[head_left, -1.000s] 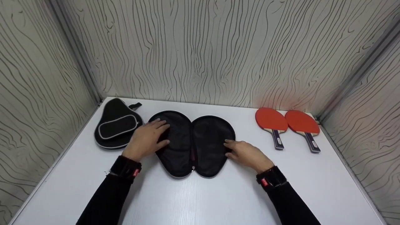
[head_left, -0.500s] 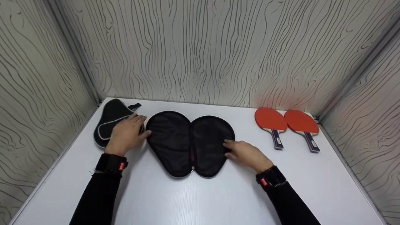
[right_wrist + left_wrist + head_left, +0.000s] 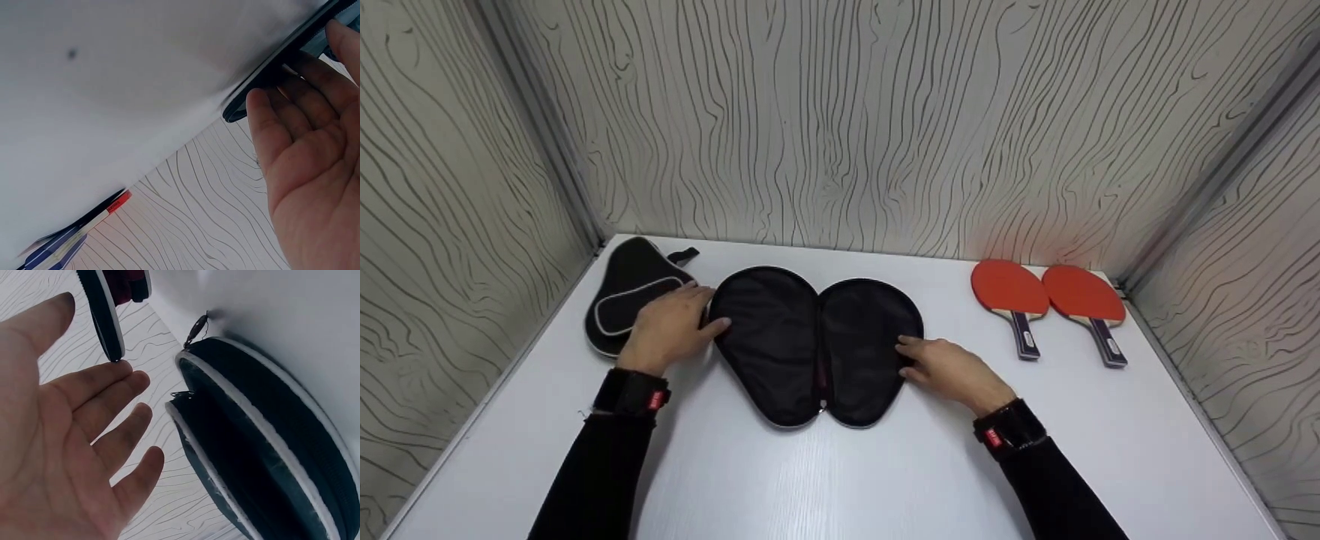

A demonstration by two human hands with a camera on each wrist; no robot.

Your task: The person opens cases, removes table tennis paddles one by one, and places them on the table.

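Observation:
A black paddle case [image 3: 765, 337], unzipped and spread into two halves, lies mid-table with its dark lining up. My left hand [image 3: 671, 326] is at its left edge, thumb beside the rim and fingers extended toward a second black case [image 3: 634, 277]. In the left wrist view, the left hand [image 3: 84, 422] has loosely extended fingers, the index fingertip right at the edge of the spread case [image 3: 104, 320]. My right hand [image 3: 949, 367] rests its fingertips on the right half's outer edge. The right wrist view shows these fingers [image 3: 315, 90] gently bent over the rim.
Two red table tennis paddles, a left one [image 3: 1011, 289] and a right one [image 3: 1086, 296], lie side by side at the back right, handles toward me. Patterned wall panels [image 3: 825, 135] enclose the white table [image 3: 780, 487] at the back and sides.
My left hand has moved left from the spread case's lining to its outer edge, passing over the second case and returning slightly right. The right hand has stayed in place.

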